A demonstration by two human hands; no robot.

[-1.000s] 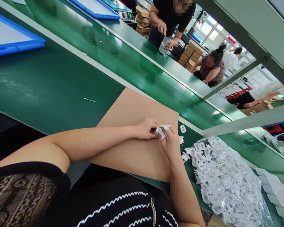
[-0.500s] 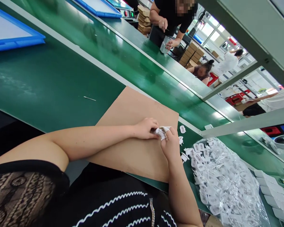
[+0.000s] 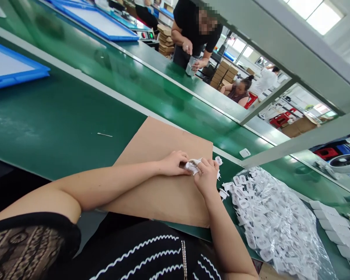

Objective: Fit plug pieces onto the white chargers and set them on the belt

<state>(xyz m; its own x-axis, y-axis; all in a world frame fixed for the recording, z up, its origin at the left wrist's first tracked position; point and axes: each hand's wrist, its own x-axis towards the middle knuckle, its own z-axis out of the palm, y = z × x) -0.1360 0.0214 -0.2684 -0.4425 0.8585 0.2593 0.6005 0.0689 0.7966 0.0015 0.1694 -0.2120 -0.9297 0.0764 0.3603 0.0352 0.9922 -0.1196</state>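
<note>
The left hand and the right hand met over a brown cardboard sheet on the green bench, fingers of both pinched narrowly around one small white part held between them. At three o'clock of the hands lay a clear bag of white parts, with loose ones beside it. At twelve o'clock, across the bench, a person in black handled a small box.

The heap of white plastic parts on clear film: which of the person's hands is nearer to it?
Right. The right hand is just beside the heap of white plastic parts; the left hand lies farther off, over the cardboard sheet.
</note>
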